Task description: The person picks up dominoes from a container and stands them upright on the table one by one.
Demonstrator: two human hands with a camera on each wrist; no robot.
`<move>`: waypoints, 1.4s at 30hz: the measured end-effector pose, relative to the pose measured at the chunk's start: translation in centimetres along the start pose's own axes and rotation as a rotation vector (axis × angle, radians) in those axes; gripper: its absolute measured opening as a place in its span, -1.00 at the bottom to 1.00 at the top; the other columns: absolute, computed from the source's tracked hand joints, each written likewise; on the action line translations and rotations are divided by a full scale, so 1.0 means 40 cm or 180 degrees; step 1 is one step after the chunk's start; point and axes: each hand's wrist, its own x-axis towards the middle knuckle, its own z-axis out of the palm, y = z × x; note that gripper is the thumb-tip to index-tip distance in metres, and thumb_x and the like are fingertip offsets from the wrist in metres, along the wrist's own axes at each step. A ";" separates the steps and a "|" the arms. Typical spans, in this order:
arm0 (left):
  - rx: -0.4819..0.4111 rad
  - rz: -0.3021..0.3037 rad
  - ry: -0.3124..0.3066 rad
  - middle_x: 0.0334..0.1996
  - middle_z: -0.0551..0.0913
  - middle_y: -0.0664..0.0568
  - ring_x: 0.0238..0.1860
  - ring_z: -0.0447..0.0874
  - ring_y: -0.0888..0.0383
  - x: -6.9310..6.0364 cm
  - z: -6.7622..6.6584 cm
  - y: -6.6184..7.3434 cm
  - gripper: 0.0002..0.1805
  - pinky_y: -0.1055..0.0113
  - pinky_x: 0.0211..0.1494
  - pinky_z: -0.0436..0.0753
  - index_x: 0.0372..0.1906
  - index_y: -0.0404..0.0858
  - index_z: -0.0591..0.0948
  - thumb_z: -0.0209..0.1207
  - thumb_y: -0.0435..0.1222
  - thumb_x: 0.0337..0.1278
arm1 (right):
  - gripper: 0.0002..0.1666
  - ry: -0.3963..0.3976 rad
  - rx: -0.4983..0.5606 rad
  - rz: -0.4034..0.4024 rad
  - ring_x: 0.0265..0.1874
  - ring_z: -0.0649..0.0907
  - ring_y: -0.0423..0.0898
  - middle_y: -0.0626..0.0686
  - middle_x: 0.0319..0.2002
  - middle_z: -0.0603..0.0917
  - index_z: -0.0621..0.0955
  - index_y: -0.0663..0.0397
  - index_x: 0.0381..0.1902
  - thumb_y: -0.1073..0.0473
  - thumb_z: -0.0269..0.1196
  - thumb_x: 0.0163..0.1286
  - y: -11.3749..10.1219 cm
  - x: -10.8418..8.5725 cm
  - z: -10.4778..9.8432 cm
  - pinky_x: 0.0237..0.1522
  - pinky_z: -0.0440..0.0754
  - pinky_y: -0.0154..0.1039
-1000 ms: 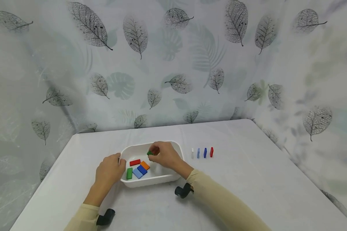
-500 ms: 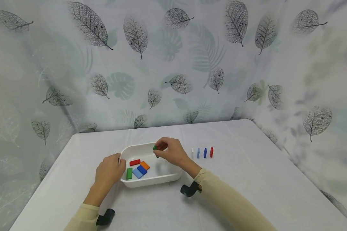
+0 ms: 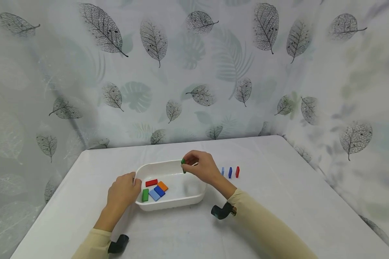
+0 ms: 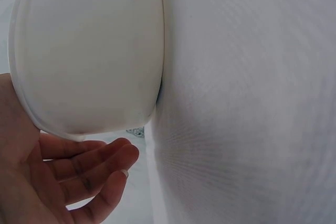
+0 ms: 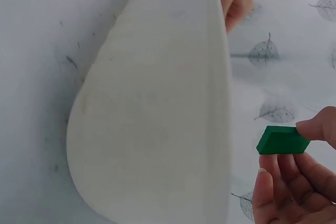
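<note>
My right hand [image 3: 202, 167] pinches a green block [image 3: 183, 162] above the right part of a white tray [image 3: 171, 206]. In the right wrist view the green block [image 5: 283, 140] sits between thumb and fingertips. At the tray's left end my left hand [image 3: 124, 190] grips the rim, thumb over it. The left wrist view has this hand [image 4: 79, 177] with its fingers curled beside the tray's outer wall [image 4: 89, 51]. Inside the tray lie a red block [image 3: 151, 182], an orange block [image 3: 162, 186], a dark blue block [image 3: 159, 191], a light blue block [image 3: 154, 195] and another green block [image 3: 145, 195].
Right of the tray, on the white table [image 3: 278, 201], a light blue block [image 3: 222, 171], a dark blue block [image 3: 230, 172] and a red block [image 3: 237, 172] stand upright in a row. Leaf-patterned cloth [image 3: 188, 72] hangs behind the table.
My right hand has lifted the green block and carried it rightward, from low over the tray's middle. It now hides the white block at the row's left end. My left hand stays in place.
</note>
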 end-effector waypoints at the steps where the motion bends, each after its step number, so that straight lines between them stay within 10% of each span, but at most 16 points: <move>1: 0.0003 0.0005 0.0006 -0.10 0.70 -0.38 -0.37 0.66 -0.09 0.000 0.001 -0.001 -0.54 -0.02 -0.28 0.76 0.17 -0.56 0.58 0.11 -0.27 0.38 | -0.82 0.0018 0.0002 0.0004 -0.28 0.72 -0.14 -0.08 -0.29 0.74 0.73 0.12 -0.12 0.26 0.44 0.33 0.000 -0.001 -0.007 -0.19 0.72 -0.24; 42: 0.0018 0.0019 0.0059 -0.11 0.71 -0.37 -0.41 0.62 -0.07 0.004 0.014 -0.015 -0.54 0.05 -0.34 0.75 0.17 -0.55 0.59 0.08 -0.27 0.38 | -0.82 0.0378 0.0028 0.0184 -0.21 0.72 -0.06 -0.02 -0.25 0.75 0.70 0.11 -0.16 0.27 0.46 0.31 0.094 -0.116 -0.150 -0.19 0.71 -0.16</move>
